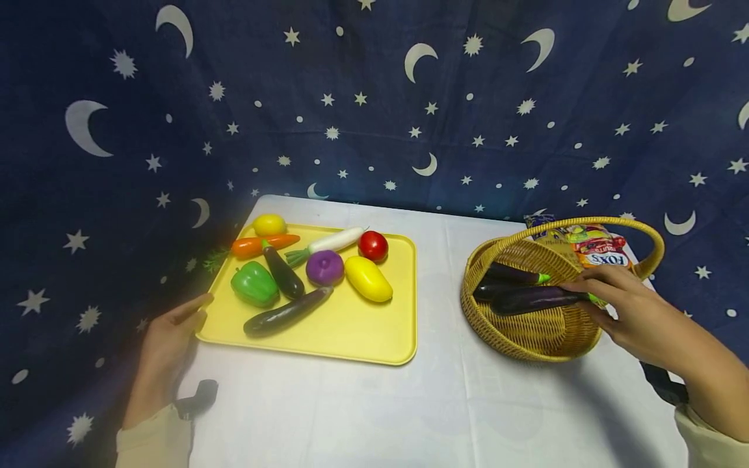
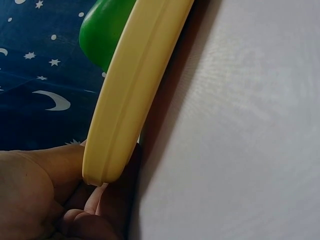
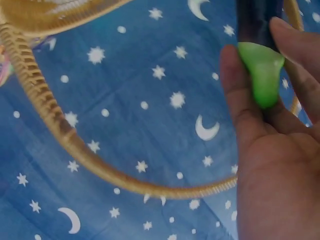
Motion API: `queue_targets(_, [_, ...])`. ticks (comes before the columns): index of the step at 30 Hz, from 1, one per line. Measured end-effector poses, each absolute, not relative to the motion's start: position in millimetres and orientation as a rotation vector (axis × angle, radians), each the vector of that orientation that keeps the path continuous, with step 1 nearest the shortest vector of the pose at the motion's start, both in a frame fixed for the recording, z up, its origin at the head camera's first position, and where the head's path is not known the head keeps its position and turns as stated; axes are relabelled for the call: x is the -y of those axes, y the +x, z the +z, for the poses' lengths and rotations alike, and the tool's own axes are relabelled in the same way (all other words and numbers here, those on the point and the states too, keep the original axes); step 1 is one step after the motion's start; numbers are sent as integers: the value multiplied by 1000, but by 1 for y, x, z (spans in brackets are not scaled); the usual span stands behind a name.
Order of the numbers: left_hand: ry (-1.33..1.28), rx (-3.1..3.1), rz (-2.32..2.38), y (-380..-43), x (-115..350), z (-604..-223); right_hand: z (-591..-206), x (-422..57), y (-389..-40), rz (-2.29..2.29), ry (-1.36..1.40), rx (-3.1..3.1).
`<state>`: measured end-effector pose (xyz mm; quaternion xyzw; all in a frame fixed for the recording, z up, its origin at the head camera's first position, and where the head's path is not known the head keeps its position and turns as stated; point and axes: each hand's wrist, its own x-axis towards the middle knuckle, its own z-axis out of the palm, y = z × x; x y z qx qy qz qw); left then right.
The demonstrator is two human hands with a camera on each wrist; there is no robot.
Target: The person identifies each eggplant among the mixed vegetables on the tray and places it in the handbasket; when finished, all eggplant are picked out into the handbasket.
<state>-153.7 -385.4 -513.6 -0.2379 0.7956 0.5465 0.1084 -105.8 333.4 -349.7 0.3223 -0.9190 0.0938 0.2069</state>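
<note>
My right hand (image 1: pixel 629 309) pinches a dark purple eggplant (image 1: pixel 535 301) at its green stem end, over the wicker basket (image 1: pixel 562 354). Thumb and fingers sit on either side of the green cap (image 3: pixel 265 75) in the right wrist view. Other dark eggplants (image 1: pixel 504 273) lie in the basket behind the held one. At the tray's near left corner, my left hand (image 1: pixel 170 338) grips the rim of the yellow tray (image 1: pixel 363 338). In the left wrist view the thumb is on one side of the tray's edge (image 2: pixel 122 110) and curled fingers are on the other.
The tray bears a green pepper (image 1: pixel 255 285), a carrot (image 1: pixel 251 247), a lemon (image 1: pixel 270 225), a white radish (image 1: pixel 336 240), a tomato (image 1: pixel 373 246), a purple vegetable (image 1: pixel 325 268), a mango (image 1: pixel 368 279) and two eggplants (image 1: pixel 287 313). Snack bags (image 1: pixel 597 247) stand behind the basket's arched handle (image 1: pixel 585 223).
</note>
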Motion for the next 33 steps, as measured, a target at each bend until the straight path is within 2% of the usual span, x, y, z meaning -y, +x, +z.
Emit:
queue_targets(16, [-709,-2309,1592,-154,387,-513,-381,-313,-145,101,956,2793])
queue_targets(33, [-746,-2333,1557,-156,387,-513,-379,-311,-178,71,902,3198])
